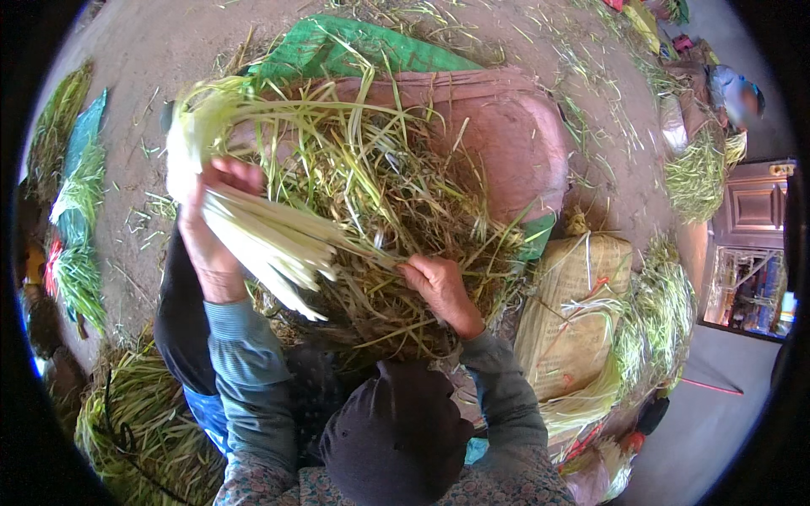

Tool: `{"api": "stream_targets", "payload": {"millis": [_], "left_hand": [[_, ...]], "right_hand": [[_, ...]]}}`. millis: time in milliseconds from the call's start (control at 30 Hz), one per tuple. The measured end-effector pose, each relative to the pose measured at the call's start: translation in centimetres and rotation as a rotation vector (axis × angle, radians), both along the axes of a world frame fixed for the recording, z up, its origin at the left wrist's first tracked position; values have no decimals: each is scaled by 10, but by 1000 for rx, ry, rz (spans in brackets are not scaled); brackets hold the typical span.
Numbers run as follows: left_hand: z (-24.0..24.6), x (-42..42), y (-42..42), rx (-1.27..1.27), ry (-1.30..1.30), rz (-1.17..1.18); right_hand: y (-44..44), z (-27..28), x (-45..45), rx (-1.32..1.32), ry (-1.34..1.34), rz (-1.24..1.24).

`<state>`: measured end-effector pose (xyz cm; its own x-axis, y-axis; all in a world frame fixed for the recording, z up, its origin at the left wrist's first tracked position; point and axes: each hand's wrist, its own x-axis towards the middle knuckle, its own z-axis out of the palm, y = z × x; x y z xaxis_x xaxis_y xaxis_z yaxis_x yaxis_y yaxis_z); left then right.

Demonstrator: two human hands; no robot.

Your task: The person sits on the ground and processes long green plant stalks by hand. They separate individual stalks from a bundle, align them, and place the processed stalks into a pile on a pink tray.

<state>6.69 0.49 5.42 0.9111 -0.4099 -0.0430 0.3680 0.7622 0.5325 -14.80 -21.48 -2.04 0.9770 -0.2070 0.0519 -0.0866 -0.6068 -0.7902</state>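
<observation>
My left hand [218,215] grips a bundle of pale, chive-like stalks [278,240] around its middle. The cut white ends point toward the lower right, and the leafy tops [199,120] blur at the upper left. With thumb and fingers, my right hand [440,288] pinches thin withered strands [373,252] that stretch back to the bundle. Beneath both hands lies a heap of loose green and brown leaves [380,171]. It rests on a pinkish cloth-covered pad [506,145].
A green woven sack [361,47] sticks out behind the pad. To the right are a tan printed package [569,310] and a pile of stalks [658,316]. More greens [145,424] lie at lower left. Another person [728,88] sits at the far right, near a cabinet [753,209].
</observation>
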Motion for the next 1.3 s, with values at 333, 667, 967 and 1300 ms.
{"api": "stream_targets", "payload": {"millis": [333, 667, 967, 1300], "left_hand": [[44, 25, 11, -87, -228, 48], [-43, -61, -29, -81, 244, -233], [-44, -51, -11, -137, 182, -202], [-16, -58, -23, -8, 85, -150]], "right_hand": [[23, 28, 4, -160, -140, 56], [-4, 2, 63, -484, 63, -142], [-43, 92, 49, 800, -420, -333], [-3, 65, 70, 235, -83, -204]]}}
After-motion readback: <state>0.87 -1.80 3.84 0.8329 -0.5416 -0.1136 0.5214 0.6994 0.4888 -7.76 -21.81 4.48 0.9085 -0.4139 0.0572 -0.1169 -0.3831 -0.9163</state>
